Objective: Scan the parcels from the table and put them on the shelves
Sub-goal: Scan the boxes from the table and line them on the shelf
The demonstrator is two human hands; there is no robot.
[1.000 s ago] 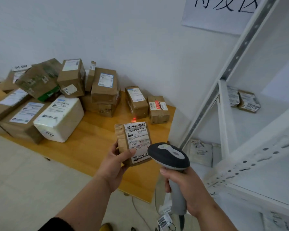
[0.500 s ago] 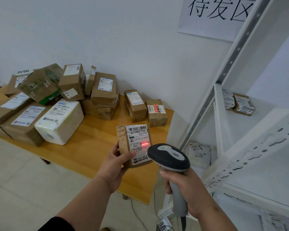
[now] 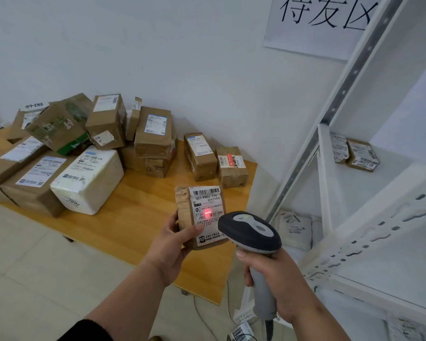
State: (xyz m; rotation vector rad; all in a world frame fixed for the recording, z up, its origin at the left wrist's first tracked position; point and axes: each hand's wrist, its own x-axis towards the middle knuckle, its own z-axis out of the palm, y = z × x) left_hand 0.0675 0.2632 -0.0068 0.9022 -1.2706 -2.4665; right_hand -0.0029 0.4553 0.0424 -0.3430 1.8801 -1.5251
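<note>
My left hand (image 3: 171, 244) grips a small brown paper parcel (image 3: 199, 215) upright over the table's near right corner, its white label facing me. A red scanner spot glows on the label's middle. My right hand (image 3: 276, 279) holds a grey handheld scanner (image 3: 251, 236) by its handle, its dark head just right of the parcel and aimed at it. Several more cardboard parcels (image 3: 153, 134) and a white foam box (image 3: 89, 178) lie on the wooden table (image 3: 133, 217).
A white metal shelf rack (image 3: 330, 183) stands at the right. Two parcels (image 3: 354, 153) lie on its upper shelf and white bags (image 3: 295, 227) on a lower one. A paper sign (image 3: 317, 23) hangs on the wall. A cable runs down from the scanner.
The red scanner spot has moved from the table beyond the parcel down onto the label's middle. Parcel and scanner have stayed close together; the camera view has tilted slightly.
</note>
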